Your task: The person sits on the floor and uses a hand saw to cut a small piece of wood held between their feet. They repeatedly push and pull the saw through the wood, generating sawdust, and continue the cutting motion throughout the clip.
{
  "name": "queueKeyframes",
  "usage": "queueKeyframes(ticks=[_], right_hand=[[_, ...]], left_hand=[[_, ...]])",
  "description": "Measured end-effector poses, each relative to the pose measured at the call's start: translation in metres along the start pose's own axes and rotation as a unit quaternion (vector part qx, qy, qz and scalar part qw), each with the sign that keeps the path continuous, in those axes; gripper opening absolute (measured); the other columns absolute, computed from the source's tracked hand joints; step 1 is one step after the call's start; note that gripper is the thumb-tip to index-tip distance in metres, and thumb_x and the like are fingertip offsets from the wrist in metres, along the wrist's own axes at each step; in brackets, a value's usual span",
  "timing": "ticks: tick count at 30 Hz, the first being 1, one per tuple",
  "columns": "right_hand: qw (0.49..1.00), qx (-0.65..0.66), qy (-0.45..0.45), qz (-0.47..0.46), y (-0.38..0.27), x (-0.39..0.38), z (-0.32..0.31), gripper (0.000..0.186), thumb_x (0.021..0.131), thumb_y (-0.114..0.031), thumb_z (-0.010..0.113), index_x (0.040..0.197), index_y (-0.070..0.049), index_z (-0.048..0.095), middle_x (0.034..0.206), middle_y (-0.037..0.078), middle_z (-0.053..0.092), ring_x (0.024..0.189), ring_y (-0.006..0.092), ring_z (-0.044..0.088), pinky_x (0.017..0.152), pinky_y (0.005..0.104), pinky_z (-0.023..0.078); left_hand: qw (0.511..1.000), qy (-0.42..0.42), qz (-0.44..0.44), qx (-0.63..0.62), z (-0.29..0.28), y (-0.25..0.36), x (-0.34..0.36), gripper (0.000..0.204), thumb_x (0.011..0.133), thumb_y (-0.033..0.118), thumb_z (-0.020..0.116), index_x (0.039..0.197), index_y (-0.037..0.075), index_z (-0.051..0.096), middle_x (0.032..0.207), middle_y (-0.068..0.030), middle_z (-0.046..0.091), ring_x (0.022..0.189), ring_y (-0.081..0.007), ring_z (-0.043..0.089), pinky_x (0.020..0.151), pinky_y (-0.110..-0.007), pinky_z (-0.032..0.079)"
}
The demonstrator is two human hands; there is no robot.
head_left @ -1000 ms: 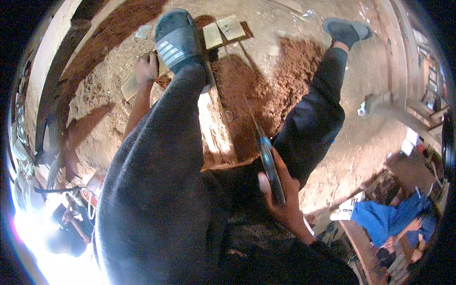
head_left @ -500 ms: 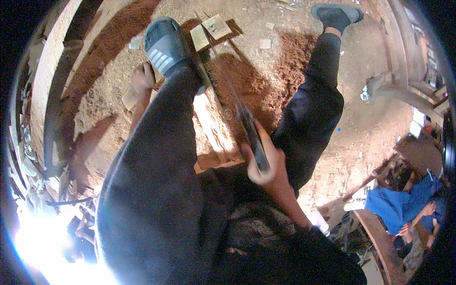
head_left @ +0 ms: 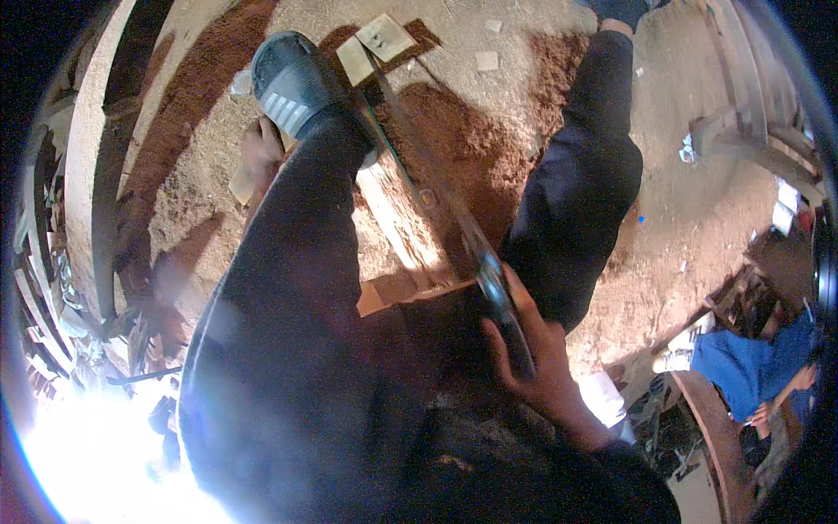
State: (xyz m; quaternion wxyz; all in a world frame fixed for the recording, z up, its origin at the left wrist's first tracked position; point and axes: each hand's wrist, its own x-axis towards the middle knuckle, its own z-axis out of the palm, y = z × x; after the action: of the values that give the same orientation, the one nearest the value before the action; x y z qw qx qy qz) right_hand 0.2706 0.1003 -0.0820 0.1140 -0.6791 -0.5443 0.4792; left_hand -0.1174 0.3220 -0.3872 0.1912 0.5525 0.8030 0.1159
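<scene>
My right hand (head_left: 546, 362) is closed round the dark handle of a handsaw (head_left: 493, 279). The long thin blade slants away up and left, beside a sunlit wooden block (head_left: 397, 223) between my legs. Its far end reaches a pale piece of wood (head_left: 354, 61), with another pale wood piece (head_left: 386, 37) close by. Left of my shin, my left hand (head_left: 262, 147) is closed on a flat wooden board (head_left: 242, 185), which partly disappears under my leg. My sandalled left foot (head_left: 295, 83) rests above it; its contact with the board is hidden.
Reddish sawdust (head_left: 454, 131) covers the ground around the blade. Long timber beams (head_left: 92, 166) stand on the left, and more wood (head_left: 742, 144) lies on the right. Another person in blue cloth (head_left: 742, 371) is at the lower right. Strong glare washes out the lower left.
My right hand has drawn the saw back toward me, down and to the right. My left hand stays at the board. The view has shifted slightly.
</scene>
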Motion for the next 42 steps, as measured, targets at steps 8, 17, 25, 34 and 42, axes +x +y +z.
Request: queueKeyframes(ticks=[8, 17, 25, 34, 42], right_hand=[[0.998, 0.058, 0.02, 0.005, -0.023, 0.021, -0.007, 0.058, 0.09, -0.008, 0.059, 0.142, -0.001, 0.035, 0.092, 0.02, 0.068, 0.081, 0.0266, 0.071, 0.072, 0.0348, 0.054], [0.999, 0.047, 0.001, -0.008, -0.019, 0.019, -0.007, 0.059, 0.088, -0.008, 0.061, 0.141, 0.0, 0.036, 0.092, 0.024, 0.066, 0.081, 0.0267, 0.071, 0.068, 0.0367, 0.054], [0.998, 0.04, -0.045, 0.033, -0.037, 0.066, 0.009, 0.057, 0.091, -0.012, 0.058, 0.143, -0.002, 0.035, 0.119, 0.024, 0.062, 0.107, 0.0293, 0.065, 0.093, 0.0346, 0.048], [0.999, -0.039, 0.021, -0.028, -0.02, 0.077, 0.022, 0.051, 0.09, -0.007, 0.056, 0.138, 0.001, 0.04, 0.106, 0.025, 0.065, 0.1, 0.0344, 0.067, 0.08, 0.0357, 0.053], [0.997, 0.045, -0.021, 0.053, -0.029, 0.041, 0.001, 0.052, 0.092, -0.011, 0.059, 0.139, -0.001, 0.04, 0.111, 0.023, 0.065, 0.101, 0.0295, 0.067, 0.082, 0.034, 0.052]], left_hand=[[0.999, 0.007, 0.037, 0.037, -0.003, -0.01, 0.021, 0.047, 0.092, 0.039, 0.036, 0.096, 0.002, 0.065, 0.1, -0.0278, 0.063, 0.094, -0.0476, 0.059, 0.081, -0.054, 0.045], [0.995, 0.075, -0.065, -0.002, 0.005, -0.006, 0.002, 0.053, 0.092, 0.043, 0.036, 0.096, 0.001, 0.069, 0.095, -0.0279, 0.065, 0.094, -0.0459, 0.061, 0.081, -0.051, 0.046], [0.998, 0.052, -0.016, 0.011, 0.0, -0.003, 0.004, 0.054, 0.091, 0.045, 0.037, 0.096, 0.0, 0.068, 0.096, -0.0297, 0.064, 0.095, -0.0474, 0.06, 0.084, -0.052, 0.045], [0.997, 0.06, -0.035, -0.017, 0.006, -0.011, 0.009, 0.049, 0.09, 0.043, 0.041, 0.096, 0.003, 0.069, 0.092, -0.028, 0.065, 0.089, -0.046, 0.062, 0.08, -0.051, 0.047], [0.997, 0.067, -0.012, -0.044, 0.001, 0.006, 0.0, 0.048, 0.09, 0.041, 0.042, 0.093, 0.003, 0.07, 0.09, -0.0283, 0.065, 0.087, -0.044, 0.063, 0.078, -0.05, 0.048]])
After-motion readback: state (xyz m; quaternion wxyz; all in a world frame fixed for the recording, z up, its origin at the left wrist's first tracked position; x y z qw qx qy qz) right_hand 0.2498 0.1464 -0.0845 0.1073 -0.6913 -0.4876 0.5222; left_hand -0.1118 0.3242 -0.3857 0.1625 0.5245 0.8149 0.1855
